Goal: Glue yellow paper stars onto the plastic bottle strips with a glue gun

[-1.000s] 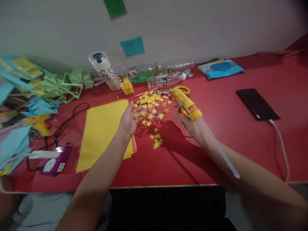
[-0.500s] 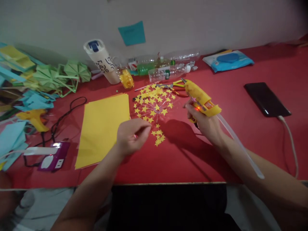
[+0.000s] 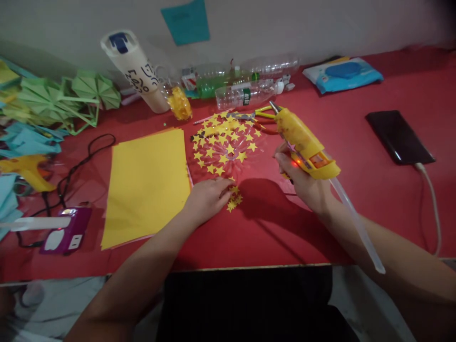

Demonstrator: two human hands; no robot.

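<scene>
My right hand (image 3: pixel 304 183) is wrapped round the handle of a yellow hot glue gun (image 3: pixel 302 140). Its nozzle points up and away, a red light glows near the grip, and a long clear glue stick (image 3: pixel 359 225) juts from its rear. With fingers stretched forward and thumb apart, my left hand (image 3: pixel 208 199) rests at a small pile of yellow paper stars (image 3: pixel 234 202), fingertips at a star by the top of the pile. Just beyond lies a clear plastic flower-like piece (image 3: pixel 233 164) with many yellow stars (image 3: pixel 223 159) spread over it.
Yellow paper sheets (image 3: pixel 147 185) lie left of my left hand. Pliers (image 3: pixel 263 114), plastic bottles (image 3: pixel 245 95), a tumbler (image 3: pixel 137 71) and a wipes pack (image 3: pixel 344 76) stand or lie behind. A phone (image 3: pixel 399 137) is right; another glue gun (image 3: pixel 28 171) and purple power strip (image 3: pixel 67 230) are left.
My left hand has come down from above the table to the small star pile, its curled fingers now stretched out. The glue gun stays in my right hand. The view has shifted slightly.
</scene>
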